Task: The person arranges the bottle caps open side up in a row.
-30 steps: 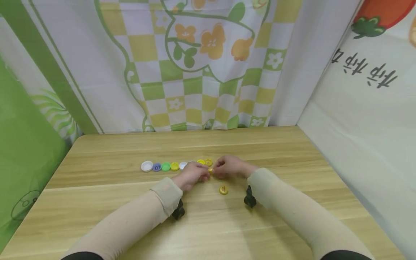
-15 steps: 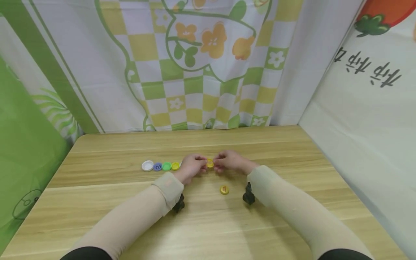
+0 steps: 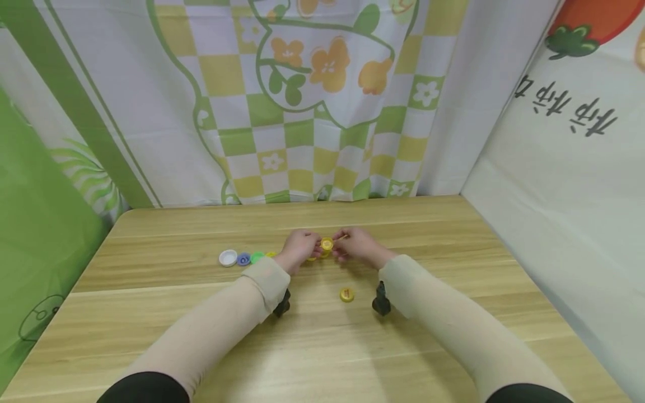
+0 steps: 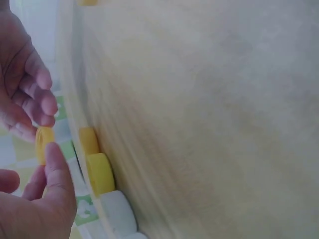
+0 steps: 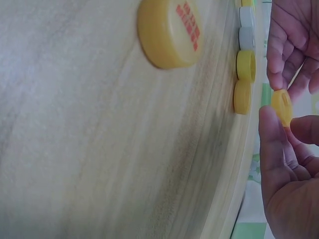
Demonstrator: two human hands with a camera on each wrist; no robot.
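Note:
A yellow bottle cap (image 3: 327, 244) is raised between my two hands above the table, just over the right end of a row of caps. My left hand (image 3: 299, 246) pinches it from the left; in the left wrist view the thumb lies against the cap (image 4: 45, 144). My right hand (image 3: 359, 247) holds it from the other side, and in the right wrist view its finger and thumb meet the cap (image 5: 282, 107). Another yellow cap (image 3: 346, 294), with red print on top, lies alone nearer the person.
Along the table (image 3: 428, 336) the row starts with a white cap (image 3: 228, 258), then a purple cap (image 3: 244, 259) and a green cap (image 3: 257, 257). The left hand partly covers it. In the right wrist view two yellow caps (image 5: 242, 97) end it. A curtain (image 3: 302, 140) hangs behind.
Both hands have moved slightly farther from the person and lifted the yellow cap off the row's right end. The left hand now covers more of the row. The lone printed cap stays put.

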